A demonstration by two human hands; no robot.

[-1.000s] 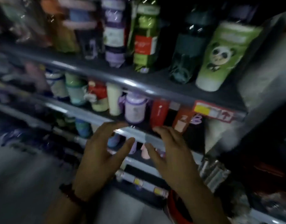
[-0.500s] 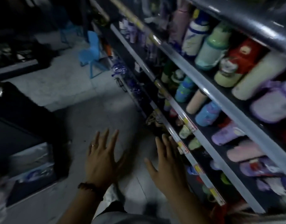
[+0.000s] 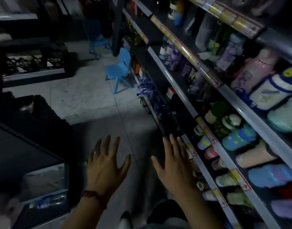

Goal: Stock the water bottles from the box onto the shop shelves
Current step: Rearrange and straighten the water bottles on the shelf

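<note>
Grey metal shelves (image 3: 261, 128) are mostly packed, grip is released on left hand (image 3: 107, 166) and right hand (image 3: 173, 164), next bottle not fetched yet.

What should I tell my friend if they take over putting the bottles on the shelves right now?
Left hand: open, fingers spread, nothing in its grip.
Right hand: open and empty too, close to the front edge of a low shelf. I cannot tell if it touches.
Shelves: on the right, already crowded with colourful bottles.
Box: probably the dark box low on the left, with something plastic-wrapped and blue inside. It is too dim to be sure.
Done: many bottles already stand on the shelves.
Left: reach to the box, take a bottle, stand it on a shelf.
</note>
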